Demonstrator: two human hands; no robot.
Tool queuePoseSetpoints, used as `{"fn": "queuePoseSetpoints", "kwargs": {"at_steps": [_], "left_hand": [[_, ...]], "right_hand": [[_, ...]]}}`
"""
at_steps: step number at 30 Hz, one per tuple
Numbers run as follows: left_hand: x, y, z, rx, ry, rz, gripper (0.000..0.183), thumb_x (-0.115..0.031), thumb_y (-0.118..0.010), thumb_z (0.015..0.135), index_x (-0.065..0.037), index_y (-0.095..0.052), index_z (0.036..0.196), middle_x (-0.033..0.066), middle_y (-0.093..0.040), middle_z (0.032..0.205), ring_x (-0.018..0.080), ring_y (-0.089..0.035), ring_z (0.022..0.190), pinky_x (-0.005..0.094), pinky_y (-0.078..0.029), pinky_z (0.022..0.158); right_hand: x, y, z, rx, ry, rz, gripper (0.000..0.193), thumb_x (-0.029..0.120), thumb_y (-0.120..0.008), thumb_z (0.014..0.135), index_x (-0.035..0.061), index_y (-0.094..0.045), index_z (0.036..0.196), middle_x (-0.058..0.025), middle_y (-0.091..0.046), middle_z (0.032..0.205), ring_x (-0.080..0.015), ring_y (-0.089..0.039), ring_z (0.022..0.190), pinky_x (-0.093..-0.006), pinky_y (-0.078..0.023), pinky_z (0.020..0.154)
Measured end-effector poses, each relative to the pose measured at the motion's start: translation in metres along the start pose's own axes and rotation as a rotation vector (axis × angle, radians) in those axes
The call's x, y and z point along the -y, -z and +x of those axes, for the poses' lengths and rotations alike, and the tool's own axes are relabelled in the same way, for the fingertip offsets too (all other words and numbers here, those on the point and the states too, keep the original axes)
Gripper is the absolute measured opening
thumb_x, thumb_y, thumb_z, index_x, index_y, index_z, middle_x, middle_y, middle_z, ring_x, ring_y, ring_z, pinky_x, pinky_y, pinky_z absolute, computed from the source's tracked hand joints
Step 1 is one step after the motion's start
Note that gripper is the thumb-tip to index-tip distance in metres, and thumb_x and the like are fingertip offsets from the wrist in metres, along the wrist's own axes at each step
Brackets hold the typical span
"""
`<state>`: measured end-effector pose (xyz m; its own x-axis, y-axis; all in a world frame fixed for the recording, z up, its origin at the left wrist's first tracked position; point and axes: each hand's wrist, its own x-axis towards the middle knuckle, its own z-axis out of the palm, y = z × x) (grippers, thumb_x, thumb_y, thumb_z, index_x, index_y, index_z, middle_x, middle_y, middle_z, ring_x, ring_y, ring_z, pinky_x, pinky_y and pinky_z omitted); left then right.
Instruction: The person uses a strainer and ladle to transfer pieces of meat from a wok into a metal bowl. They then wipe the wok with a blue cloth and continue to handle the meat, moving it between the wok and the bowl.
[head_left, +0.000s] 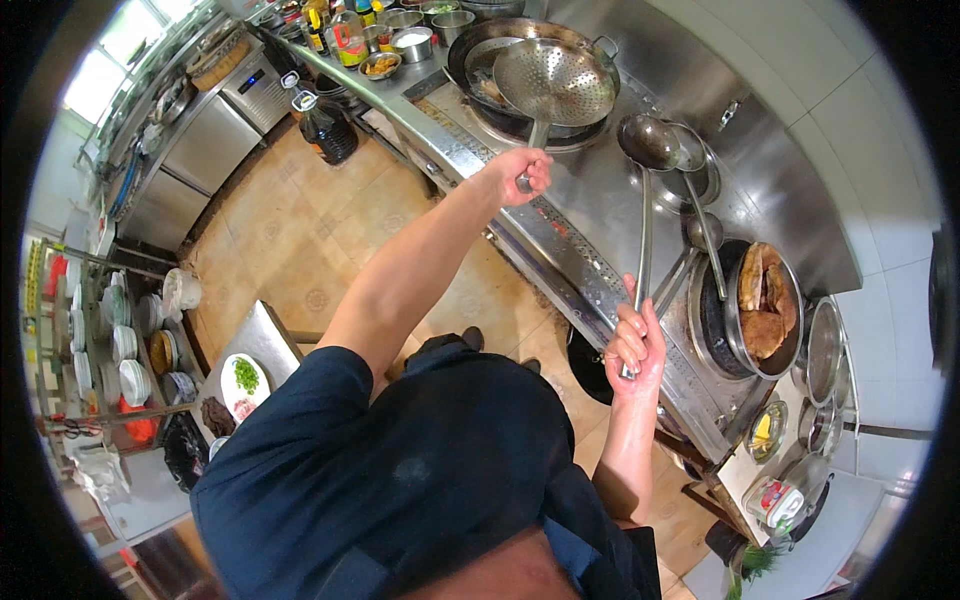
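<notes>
The perforated strainer (556, 84) was over the wok (462, 60), long axis running forward, bowl foremost; the left hand (522, 177) was clamped on it. Right of the wok, the right hand (637, 342) gripped a ladle (648, 142) pointing likewise. Steel counter (590, 195) flanked the wok; tiled floor (290, 235) lay to its left.

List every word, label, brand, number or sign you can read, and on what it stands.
No text reads clearly.
Bottle: red and yellow label, too small.
Jug: label, too blurred.
Tub: red and white label, too blurred.
Cabinet display: blue-lit, too small.
</notes>
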<state>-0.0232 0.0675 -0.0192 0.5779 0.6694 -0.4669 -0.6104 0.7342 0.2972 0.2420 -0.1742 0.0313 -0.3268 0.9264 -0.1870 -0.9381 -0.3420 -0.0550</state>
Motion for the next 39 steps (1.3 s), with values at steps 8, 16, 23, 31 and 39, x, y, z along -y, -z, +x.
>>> {"fn": "queuePoseSetpoints", "kwargs": {"at_steps": [8, 16, 23, 31, 39], "left_hand": [[0.014, -0.035, -0.033, -0.017, -0.078, -0.015, 0.023, -0.004, -0.055, 0.089, -0.010, -0.042, 0.072, -0.0058, -0.040, 0.059, 0.0027, -0.038, 0.046, 0.0190, -0.029, 0.039], [0.032, -0.060, -0.044, -0.057, -0.252, -0.076, 0.027, -0.005, -0.053, 0.091, -0.010, -0.039, 0.068, -0.0042, -0.037, 0.055, 0.0060, -0.037, 0.045, 0.0209, -0.031, 0.039], [0.040, -0.055, -0.031, -0.274, -0.359, -0.003, 0.025, -0.003, -0.053, 0.089, -0.009, -0.040, 0.068, -0.0023, -0.039, 0.055, 0.0082, -0.037, 0.045, 0.0232, -0.032, 0.040], [0.037, -0.051, -0.012, -0.482, -0.513, 0.102, 0.016, 0.006, -0.054, 0.080, 0.000, -0.046, 0.068, 0.0063, -0.043, 0.060, 0.0158, -0.044, 0.048, 0.0296, -0.038, 0.040], [0.007, -0.034, 0.017, -0.671, -0.611, 0.368, 0.015, 0.006, -0.057, 0.076, 0.005, -0.048, 0.064, 0.0158, -0.050, 0.059, 0.0282, -0.049, 0.045, 0.0398, -0.043, 0.039]], "right_hand": [[0.037, -0.001, -0.023, 0.025, -0.018, -0.043, 0.041, 0.020, -0.037, 0.106, -0.0018, -0.035, 0.141, -0.0017, -0.040, 0.073, -0.0051, -0.035, 0.046, -0.0196, -0.032, 0.034], [0.070, -0.011, -0.036, 0.068, -0.055, -0.082, 0.041, 0.020, -0.040, 0.105, -0.0004, -0.037, 0.141, -0.0011, -0.039, 0.072, -0.0046, -0.032, 0.045, -0.0197, -0.028, 0.032], [0.083, -0.017, -0.016, -0.027, -0.050, -0.478, 0.038, 0.027, -0.047, 0.103, 0.0075, -0.046, 0.135, 0.0004, -0.041, 0.074, -0.0047, -0.034, 0.048, -0.0188, -0.027, 0.037], [0.084, -0.028, 0.076, -0.170, 0.004, -0.879, 0.026, 0.028, -0.052, 0.101, 0.0097, -0.050, 0.119, -0.0016, -0.046, 0.070, -0.0063, -0.037, 0.047, -0.0212, -0.027, 0.038], [0.065, -0.043, 0.205, -0.375, 0.060, -1.211, 0.021, 0.025, -0.050, 0.101, 0.0045, -0.047, 0.098, -0.0045, -0.048, 0.071, -0.0099, -0.041, 0.047, -0.0248, -0.033, 0.036]]}}
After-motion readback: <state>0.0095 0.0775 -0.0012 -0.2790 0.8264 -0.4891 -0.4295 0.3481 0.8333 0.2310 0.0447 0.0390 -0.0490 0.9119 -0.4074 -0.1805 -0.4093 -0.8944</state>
